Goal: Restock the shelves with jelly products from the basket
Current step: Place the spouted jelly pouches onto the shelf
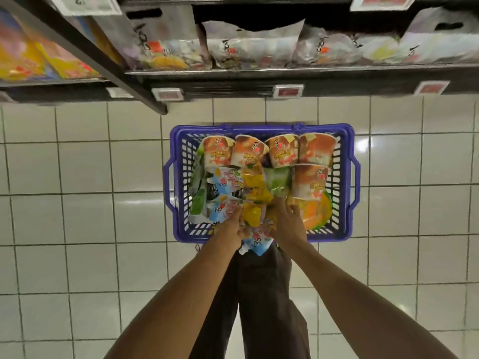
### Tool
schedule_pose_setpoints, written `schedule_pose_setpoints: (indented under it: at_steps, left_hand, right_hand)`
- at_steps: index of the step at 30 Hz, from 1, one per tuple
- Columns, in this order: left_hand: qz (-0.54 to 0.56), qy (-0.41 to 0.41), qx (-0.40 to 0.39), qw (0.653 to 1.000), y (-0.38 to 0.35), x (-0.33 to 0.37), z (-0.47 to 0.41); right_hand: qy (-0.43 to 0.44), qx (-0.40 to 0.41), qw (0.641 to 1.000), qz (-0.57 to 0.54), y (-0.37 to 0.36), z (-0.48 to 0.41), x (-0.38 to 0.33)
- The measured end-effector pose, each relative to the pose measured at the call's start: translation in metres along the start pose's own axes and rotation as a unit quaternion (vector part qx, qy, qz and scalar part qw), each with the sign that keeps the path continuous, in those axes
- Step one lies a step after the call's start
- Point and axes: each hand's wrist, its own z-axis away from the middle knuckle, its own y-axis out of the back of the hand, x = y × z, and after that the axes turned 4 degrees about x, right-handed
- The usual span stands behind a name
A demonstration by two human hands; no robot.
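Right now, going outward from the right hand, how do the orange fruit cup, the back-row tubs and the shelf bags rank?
1. Orange fruit cup, just right of the right hand.
2. Back-row tubs, at the basket's far end.
3. Shelf bags, beyond the basket.

A single wide-angle view looks from the person's head steeply down; the basket (259, 127) on the tiled floor (85, 216) sits close below at centre; the shelves (259, 71) ahead edge the frame's top.
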Motion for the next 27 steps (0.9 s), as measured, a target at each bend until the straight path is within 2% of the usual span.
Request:
schedule_pose_setpoints:
  at_steps: [3,6,8,10,13,19,24,27]
  left_hand:
    - [-0.018,-0.011,-0.015,1.0,0.009,-0.001,0.005]
    - [-0.131,-0.079,0.005,0.988,0.02,0.002,0.013]
    - [-0.222,-0.175,0.004,0.959,0.028,0.006,0.016]
    - [-0.266,-0.256,-0.039,0.929,0.037,0.011,0.017]
    - [-0.309,-0.327,-0.075,0.89,0.045,0.019,0.015]
    - [-0.279,-0.313,0.011,0.908,0.048,0.025,0.007]
    - [-0.268,-0.299,0.022,0.916,0.06,0.022,0.007]
    - [-0.264,-0.289,0.015,0.92,0.068,0.019,0.012]
  right_hand:
    - [0.008,-0.008,0.999,0.044,-0.001,-0.001,0.0]
    - [0.033,-0.018,0.994,0.107,0.0,0.0,0.002]
    - [0.049,-0.024,0.987,0.152,0.001,0.0,0.004]
    - [0.057,-0.042,0.977,0.201,0.003,-0.003,0.004]
    - [0.071,-0.055,0.964,0.251,0.003,-0.008,0.005]
    - [0.088,-0.06,0.977,0.186,-0.002,-0.011,0.011]
    - [0.109,-0.054,0.974,0.192,0.002,-0.004,0.015]
    - [0.058,-0.042,0.992,0.107,0.007,0.002,0.016]
